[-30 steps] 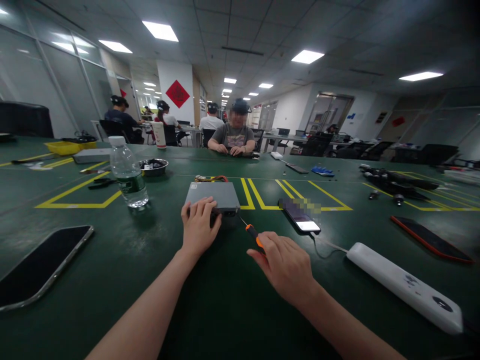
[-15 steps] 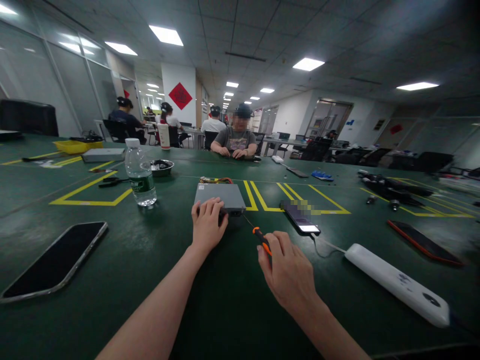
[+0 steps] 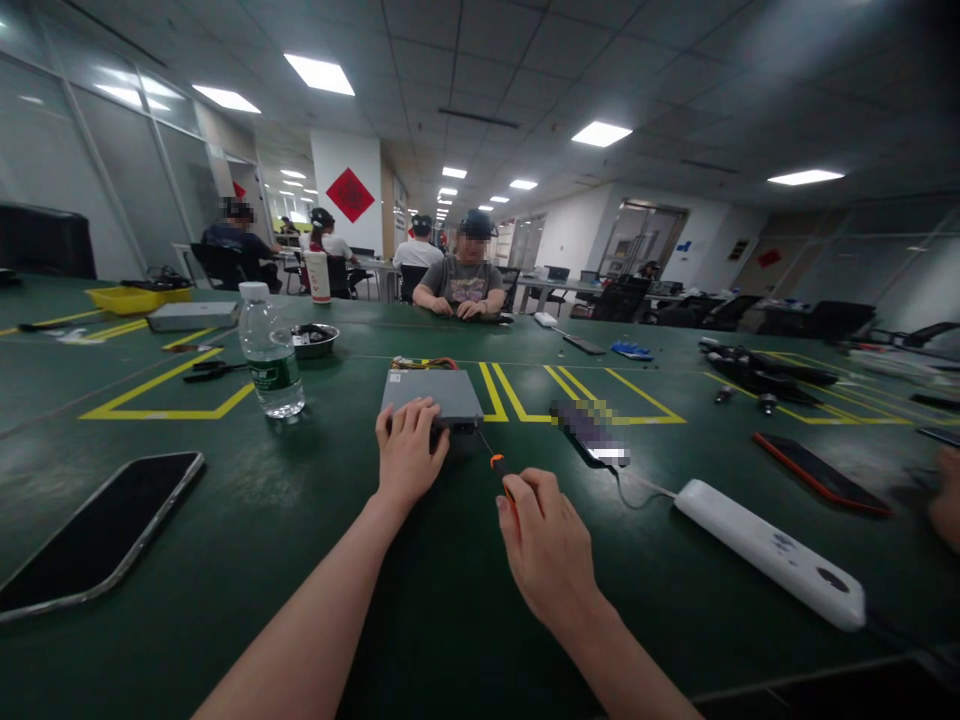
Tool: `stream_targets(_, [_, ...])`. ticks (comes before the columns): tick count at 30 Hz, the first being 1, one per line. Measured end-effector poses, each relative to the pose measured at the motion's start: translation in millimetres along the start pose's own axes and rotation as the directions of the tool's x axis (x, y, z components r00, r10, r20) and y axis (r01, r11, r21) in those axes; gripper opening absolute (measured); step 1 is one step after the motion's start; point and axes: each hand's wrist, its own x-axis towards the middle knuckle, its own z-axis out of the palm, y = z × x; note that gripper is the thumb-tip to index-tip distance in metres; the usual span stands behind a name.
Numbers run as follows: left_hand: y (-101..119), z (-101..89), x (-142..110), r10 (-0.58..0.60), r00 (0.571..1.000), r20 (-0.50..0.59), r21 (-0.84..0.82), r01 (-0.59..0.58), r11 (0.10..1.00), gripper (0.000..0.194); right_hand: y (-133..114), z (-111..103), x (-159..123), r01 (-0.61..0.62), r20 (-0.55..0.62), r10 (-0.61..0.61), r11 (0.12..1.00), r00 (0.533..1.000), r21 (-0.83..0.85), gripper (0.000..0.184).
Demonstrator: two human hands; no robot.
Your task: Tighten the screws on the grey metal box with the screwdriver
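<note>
1. The left hand (image 3: 405,460) holds the gray box (image 3: 439,392) by its near edge, fingers on top; the right hand (image 3: 551,545) pinches a screwdriver (image 3: 498,463).
2. The box sits on the green table (image 3: 442,610). If the left hand lets up, the box may slide.
3. Left of the box stands a water bottle (image 3: 275,378).
4. The screwdriver points at the box's near right corner; a crooked push could make it slip.
5. Behind the box are wires (image 3: 442,363).
</note>
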Motion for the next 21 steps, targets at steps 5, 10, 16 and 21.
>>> stream_targets(5, [-1,0.8,0,-0.007,1.0,0.012,0.011,0.007,1.0,0.027,3,3,-1,0.073,-0.044,-0.07,0.995,0.997,0.062,0.021])
stream_targets(10, [-1,0.7,0,-0.009,1.0,0.024,0.018,0.009,1.0,0.026,12,3,1,-0.001,-0.057,0.001,1.0,0.998,-0.009,0.019])
stream_targets(16, [-1,2.0,-1,-0.014,1.0,0.011,0.016,0.014,1.0,0.026,5,3,-1,0.03,-0.026,-0.029,0.998,0.999,0.057,0.023])
stream_targets(21, [-1,2.1,0,-0.014,1.0,0.009,0.019,0.014,1.0,0.026,6,6,-2,0.084,-0.072,-0.083,0.996,0.994,0.005,0.014])
